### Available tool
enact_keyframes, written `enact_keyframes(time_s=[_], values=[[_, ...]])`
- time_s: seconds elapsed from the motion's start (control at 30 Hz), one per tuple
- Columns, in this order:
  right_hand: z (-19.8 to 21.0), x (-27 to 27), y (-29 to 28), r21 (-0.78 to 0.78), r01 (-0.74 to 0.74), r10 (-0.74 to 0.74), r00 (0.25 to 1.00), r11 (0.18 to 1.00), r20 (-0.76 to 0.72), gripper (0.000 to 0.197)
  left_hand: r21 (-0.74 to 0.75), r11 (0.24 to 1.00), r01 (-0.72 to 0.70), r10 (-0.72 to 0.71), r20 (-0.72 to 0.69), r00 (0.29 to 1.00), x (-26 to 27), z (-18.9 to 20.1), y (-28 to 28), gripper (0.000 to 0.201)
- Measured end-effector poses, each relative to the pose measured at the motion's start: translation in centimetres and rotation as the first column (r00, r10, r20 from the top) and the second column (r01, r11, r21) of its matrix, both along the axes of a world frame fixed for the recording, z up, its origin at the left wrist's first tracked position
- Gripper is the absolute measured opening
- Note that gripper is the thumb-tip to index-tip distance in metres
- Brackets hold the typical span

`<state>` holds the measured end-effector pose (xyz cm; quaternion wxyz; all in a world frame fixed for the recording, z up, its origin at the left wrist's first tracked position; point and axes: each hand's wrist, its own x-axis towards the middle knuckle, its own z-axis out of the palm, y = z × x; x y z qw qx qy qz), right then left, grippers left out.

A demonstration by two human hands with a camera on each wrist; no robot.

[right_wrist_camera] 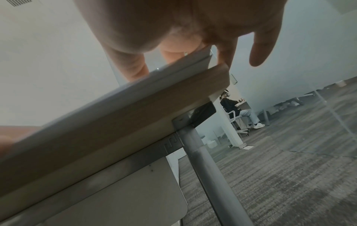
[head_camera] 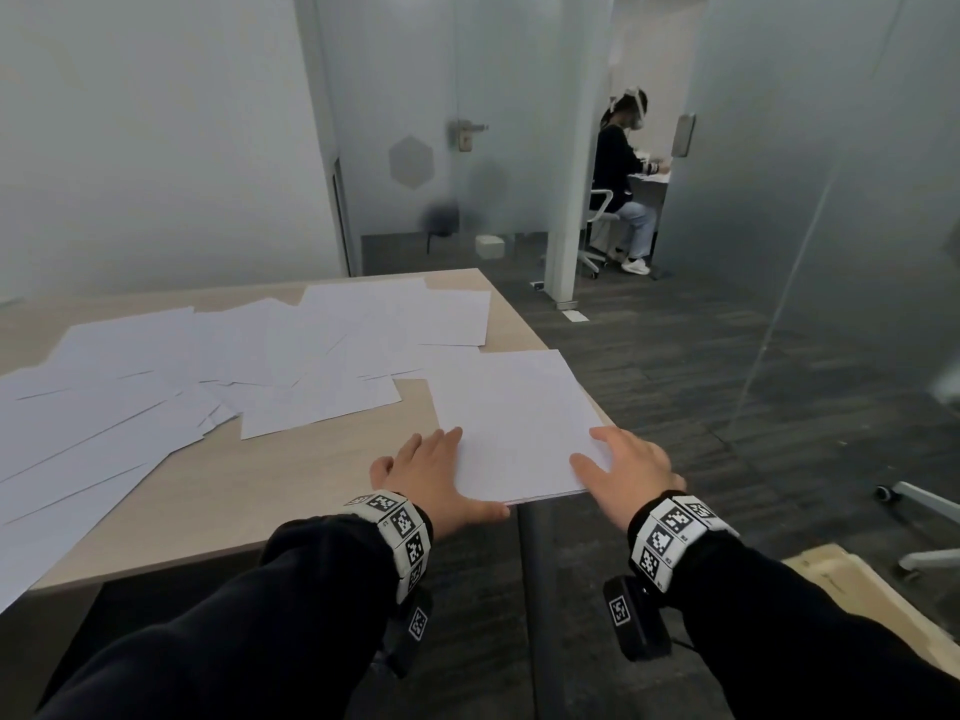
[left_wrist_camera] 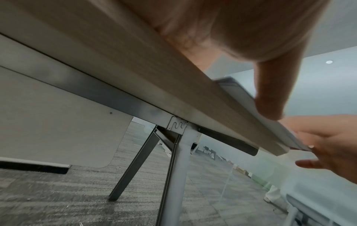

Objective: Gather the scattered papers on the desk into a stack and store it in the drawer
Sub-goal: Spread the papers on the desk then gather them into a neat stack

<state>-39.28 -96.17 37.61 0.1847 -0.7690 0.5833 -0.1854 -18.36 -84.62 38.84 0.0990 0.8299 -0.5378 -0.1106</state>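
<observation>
Hands square a stack at the desk corner

Stack [head_camera: 511, 423] lies at the near right corner of the desk [head_camera: 291, 475], its near edge over the rim. Left hand [head_camera: 431, 472] and right hand [head_camera: 628, 467] flank it with fingers flat and relaxed, gripping nothing. Loose papers [head_camera: 218, 366] spread across the desk's left. From the left wrist, a thumb [left_wrist_camera: 274, 91] touches the stack's edge [left_wrist_camera: 251, 97]. From the right wrist, fingers [right_wrist_camera: 131, 64] rest on the stack [right_wrist_camera: 115, 93] above the desk leg [right_wrist_camera: 208, 168].

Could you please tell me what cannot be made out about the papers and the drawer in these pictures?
- Drawer: not identifiable in any view.
- Stack: sheet count too fine to tell, head view.
- Scattered papers: cut off by the left edge, head view.
- Left hand, right hand: palms blurred in wrist views.
</observation>
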Motion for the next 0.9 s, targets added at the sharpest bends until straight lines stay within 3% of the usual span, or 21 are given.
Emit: enact_keyframes(time_s=[0.17,0.43,0.53,0.73,0.9], values=[[0.7,0.1,-0.1,-0.002,0.017,-0.017,1.000,1.000,0.011,0.045,-0.103,0.994,-0.041,0.035,-0.052,0.998,0.4,-0.3,0.2,0.094],[2.3,1.7,1.1,-0.043,0.008,-0.009,1.000,0.999,-0.024,0.046,-0.147,0.989,0.016,-0.021,-0.035,0.999,1.5,-0.9,1.1,0.102],[2.7,3.9,2.8,-0.128,-0.091,0.090,0.996,0.987,-0.018,0.043,-0.155,0.986,0.064,-0.073,-0.052,0.996,2.5,-0.6,2.8,0.093],[3.1,11.4,8.1,-0.225,-0.408,0.409,0.912,0.885,-0.044,0.040,-0.204,0.964,0.171,-0.190,-0.078,0.979,6.7,-0.6,8.4,0.046],[2.3,18.5,12.8,-0.163,-0.565,0.570,0.822,0.809,-0.018,0.038,-0.280,0.956,0.092,-0.107,-0.040,0.993,11.3,-0.4,14.5,0.046]])
